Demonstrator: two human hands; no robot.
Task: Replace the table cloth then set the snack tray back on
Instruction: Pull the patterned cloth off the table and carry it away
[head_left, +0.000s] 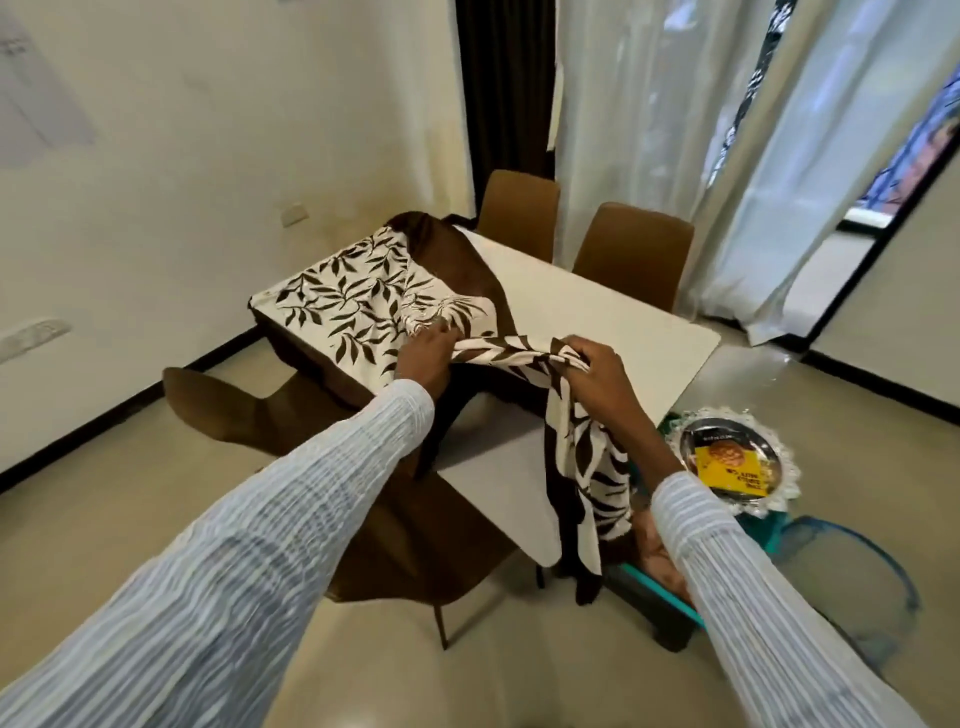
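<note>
A cream table cloth (343, 296) with dark leaf print and a brown border lies bunched over the left half of the white table (613, 322). My left hand (423, 353) grips a fold of it near the table's middle. My right hand (592, 366) grips another gathered part, and a strip of cloth hangs from it over the table's near edge. The snack tray (691, 441), a shiny round tray on a white lace doily holding a yellow packet, rests off the table at the right, on a teal stool.
Two brown chairs (631, 249) stand at the table's far side, and two more (244, 410) on the near left side. The teal stool (670, 597) and a blue-rimmed item (852, 566) sit on the floor at right. White curtains (675, 130) hang behind.
</note>
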